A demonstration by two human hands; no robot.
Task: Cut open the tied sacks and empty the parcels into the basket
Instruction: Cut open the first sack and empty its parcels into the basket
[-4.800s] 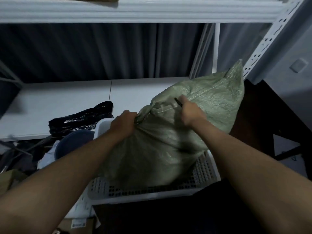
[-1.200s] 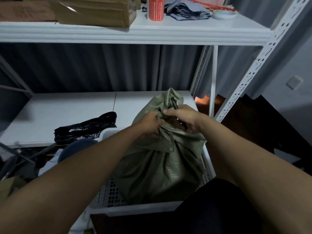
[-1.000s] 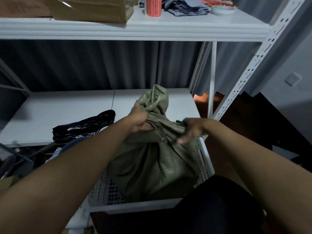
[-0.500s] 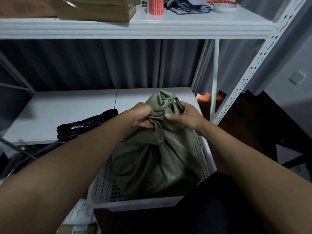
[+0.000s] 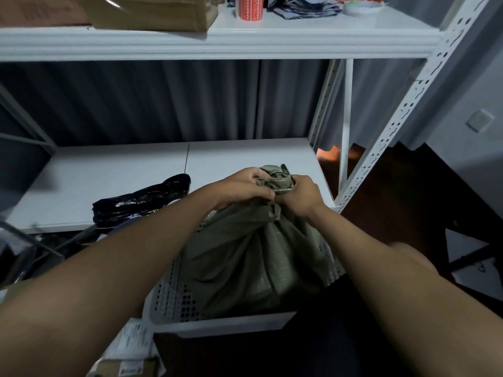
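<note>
White perforated basket (image 5: 174,300) nearest, below both forearms. Green woven sack (image 5: 253,257) stands upright inside basket, neck bunched and tied. Left hand (image 5: 239,190) above basket, fingers curled round gathered neck. Right hand (image 5: 302,195) beside it, fingers gripping same neck; cutter not clearly visible. Sack looks soft, floppy, bulky with parcels; likely moderately heavy. Best hold: tight neck just under tie. Beyond basket: black plastic bag (image 5: 141,200) on lower shelf (image 5: 109,172).

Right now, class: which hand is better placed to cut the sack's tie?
Probably the right hand: it sits against the tie at the sack neck with a dark tool tip showing above it. The left hand grips the bunched neck, steadying it.
</note>
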